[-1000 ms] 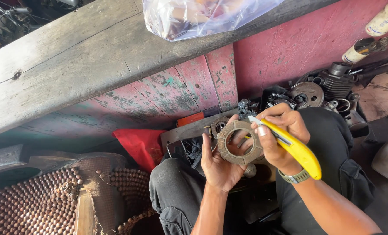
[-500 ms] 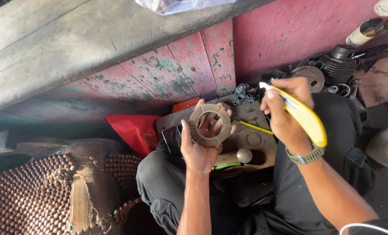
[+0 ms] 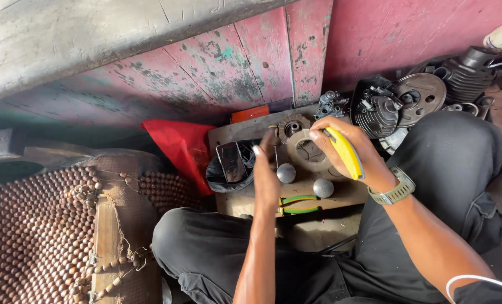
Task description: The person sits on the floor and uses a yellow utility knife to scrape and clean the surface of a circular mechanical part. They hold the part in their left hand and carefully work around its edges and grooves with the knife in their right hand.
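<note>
While one ring [image 3: 310, 152] is pinched with a yellow tool [image 3: 345, 152] by the right hand [image 3: 349, 149], the left hand [image 3: 265, 177] is spread empty; two balls [image 3: 286, 173] are seen on the board [image 3: 296, 194].

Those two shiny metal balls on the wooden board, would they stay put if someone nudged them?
Probably not. The two metal balls look smooth and round, so a nudge would likely send them rolling across the flat wooden board. Their steel-like shine suggests they are heavy for their size and slippery to pinch. The left hand hovers right beside one.

Two metal balls [image 3: 286, 173], one ring [image 3: 310, 152], one phone [image 3: 231, 161].
</note>
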